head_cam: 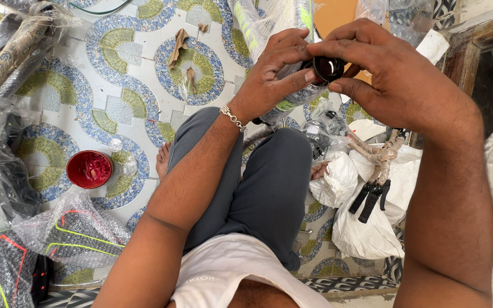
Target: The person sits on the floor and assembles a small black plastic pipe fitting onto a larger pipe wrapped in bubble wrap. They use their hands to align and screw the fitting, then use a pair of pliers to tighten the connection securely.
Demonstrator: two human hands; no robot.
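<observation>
Your left hand (275,71) steadied the wrapped bat (269,23); your right hand (395,74) pinched its black end cap (327,68), turning it.

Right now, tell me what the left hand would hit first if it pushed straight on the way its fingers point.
The left hand points its fingers right, toward the right hand. It would press first into the black round cap pinched between them, then the right fingers, though depth is unclear.

Home workshop, patterned tile floor (132,68), bubble-wrapped goods (69,234)
</observation>
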